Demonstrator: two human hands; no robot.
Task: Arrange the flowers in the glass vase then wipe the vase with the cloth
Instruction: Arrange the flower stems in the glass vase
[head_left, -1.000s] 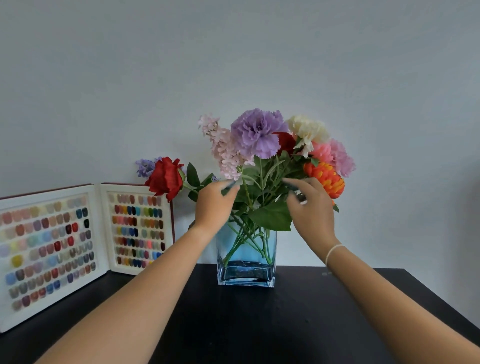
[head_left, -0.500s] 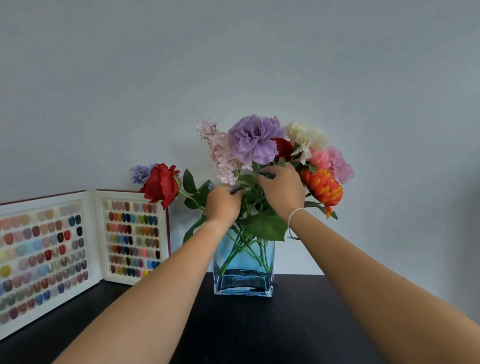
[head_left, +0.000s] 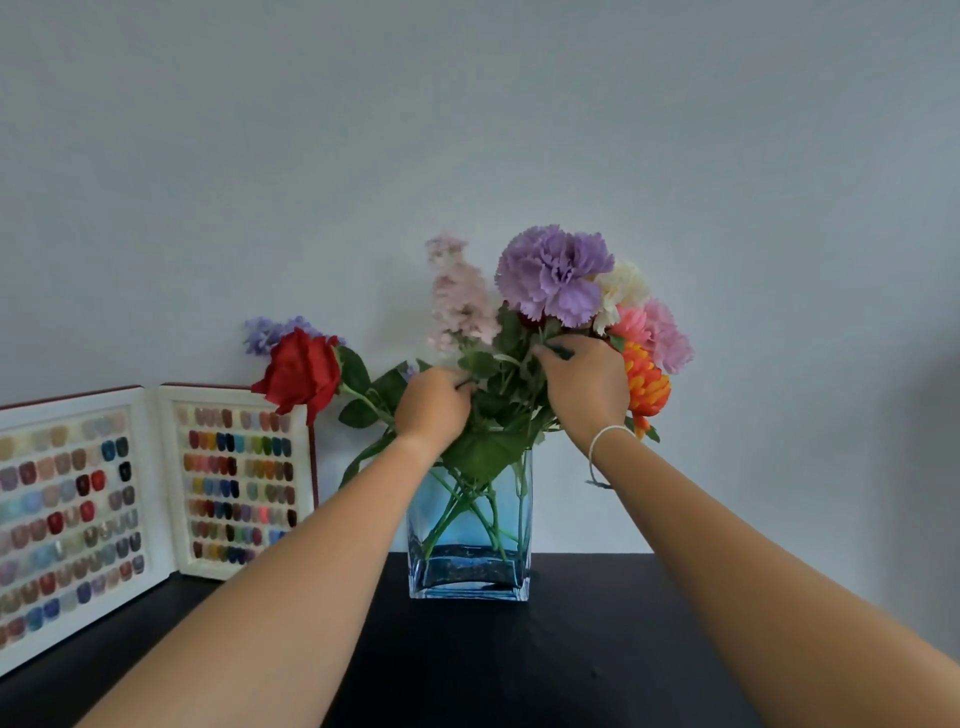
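Since a sec ago both hands had pushed deeper into the flowers (head_left: 553, 275) standing in the glass vase (head_left: 470, 545) on the table (head_left: 597, 649) — left hand (head_left: 434, 405) curled round stems, right hand (head_left: 584, 384) pinching stems under the purple bloom — so arranging was still ongoing, w/ no cloth in view.

Only one view, from a head-worn wide-angle camera. Faced forward and nearly level toward a pale wall (head_left: 467, 130), from close to a dark table (head_left: 571, 665) filling the lower frame. Caught both forearms entering from the bottom corners and converging on a glass vase (head_left: 470, 540) at centre. Took in an open sample board (head_left: 156, 493) at left. Shared nothing with any second view.
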